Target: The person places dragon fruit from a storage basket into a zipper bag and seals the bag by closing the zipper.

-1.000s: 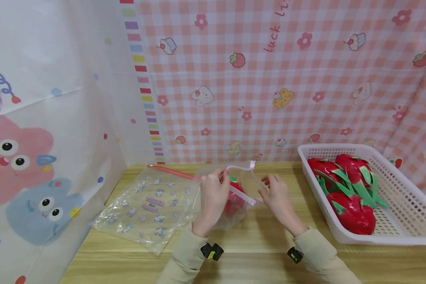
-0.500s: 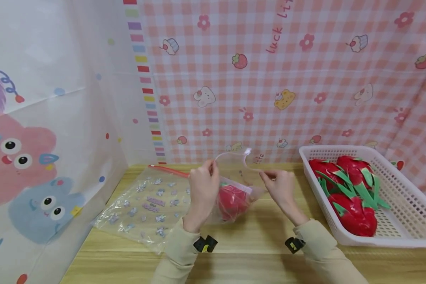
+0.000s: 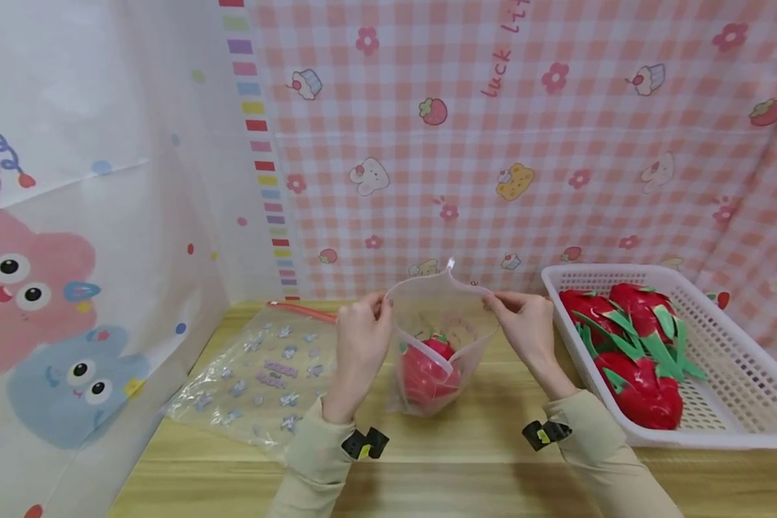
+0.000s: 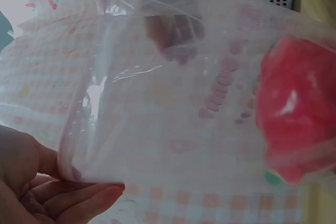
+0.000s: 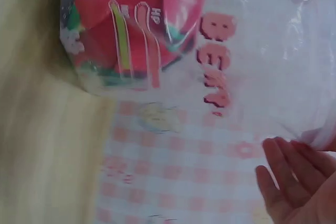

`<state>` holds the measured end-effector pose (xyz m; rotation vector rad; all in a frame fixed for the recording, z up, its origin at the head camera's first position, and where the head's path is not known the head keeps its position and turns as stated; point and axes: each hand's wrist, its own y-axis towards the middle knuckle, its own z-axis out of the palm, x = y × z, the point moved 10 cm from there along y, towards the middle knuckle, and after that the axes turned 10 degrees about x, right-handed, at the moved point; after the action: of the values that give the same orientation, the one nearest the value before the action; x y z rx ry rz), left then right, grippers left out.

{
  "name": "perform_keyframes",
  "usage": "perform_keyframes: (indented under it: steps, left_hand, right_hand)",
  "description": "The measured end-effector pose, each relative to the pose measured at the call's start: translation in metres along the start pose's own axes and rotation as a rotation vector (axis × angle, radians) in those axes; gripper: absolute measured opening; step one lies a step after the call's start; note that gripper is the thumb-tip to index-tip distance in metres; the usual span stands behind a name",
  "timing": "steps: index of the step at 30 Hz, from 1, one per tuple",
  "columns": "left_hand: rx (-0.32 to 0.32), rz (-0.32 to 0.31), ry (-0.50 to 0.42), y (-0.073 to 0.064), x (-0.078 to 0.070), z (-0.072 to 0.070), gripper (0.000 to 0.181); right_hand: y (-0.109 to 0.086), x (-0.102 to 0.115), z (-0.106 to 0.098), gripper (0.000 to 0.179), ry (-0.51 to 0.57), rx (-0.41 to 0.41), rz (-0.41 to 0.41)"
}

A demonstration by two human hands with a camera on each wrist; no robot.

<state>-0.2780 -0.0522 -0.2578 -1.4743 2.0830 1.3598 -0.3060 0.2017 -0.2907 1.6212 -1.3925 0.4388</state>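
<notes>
A clear zip bag (image 3: 473, 352) with a pale pink zip edge hangs upright between both hands, its mouth spread apart. Inside, at the bottom, sits a red dragon fruit (image 3: 424, 374) with green tips; the left wrist view shows the dragon fruit (image 4: 299, 108) through the plastic. My left hand (image 3: 365, 345) pinches the left corner of the bag's mouth between thumb and fingers. The opposite corner is pinched by my right hand (image 3: 527, 331). Printed pink letters show on the bag (image 5: 252, 61) in the right wrist view. The white slider stands at the far side of the rim.
A second clear bag (image 3: 259, 381) with a red zip lies flat on the wooden table (image 3: 447, 460) at the left, partly behind the left arm. At the right stands a white perforated basket (image 3: 744, 360) with several dragon fruits (image 3: 647, 392). A pink checked cloth (image 3: 395, 129) hangs behind.
My hands have moved apart, the left one leftward and the right one rightward and up. The bag's mouth has gone from slack to spread, and the bag now stands upright around the dragon fruit.
</notes>
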Motion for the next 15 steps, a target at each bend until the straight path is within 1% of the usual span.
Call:
perform_keyframes:
  steps: [3,5,6,7,10,11,12,13,15]
  left_hand:
    - [-0.073,0.064,-0.011,-0.003,-0.014,-0.009,0.02]
    - [-0.095,0.087,-0.005,-0.006,-0.021,-0.013,0.021]
    - [-0.087,0.081,0.003,-0.007,-0.021,-0.013,0.021]
    - [-0.069,0.069,0.014,-0.007,-0.02,-0.011,0.021]
    - [-0.003,0.017,0.039,-0.008,-0.012,-0.003,0.02]
    - [0.007,0.007,0.049,-0.008,-0.009,-0.001,0.02]
    - [0.008,0.006,0.05,-0.008,-0.006,-0.001,0.02]
    - [-0.004,0.011,0.046,-0.008,-0.005,-0.002,0.02]
    - [-0.051,0.034,0.04,-0.009,-0.006,-0.007,0.021]
  right_hand:
    - [-0.001,0.017,-0.017,0.022,0.086,-0.131,-0.123]
    - [-0.002,0.024,-0.024,0.021,0.099,-0.187,-0.179]
    - [-0.001,0.024,-0.023,0.021,0.094,-0.188,-0.183]
    - [0.0,0.023,-0.021,0.022,0.082,-0.174,-0.17]
    - [0.002,0.01,-0.01,0.023,0.043,-0.097,-0.085]
    - [0.003,0.007,-0.007,0.022,0.037,-0.081,-0.07]
    - [0.003,0.006,-0.006,0.022,0.037,-0.077,-0.07]
    - [0.003,0.007,-0.007,0.021,0.044,-0.087,-0.083]
    - [0.002,0.011,-0.012,0.021,0.065,-0.13,-0.132]
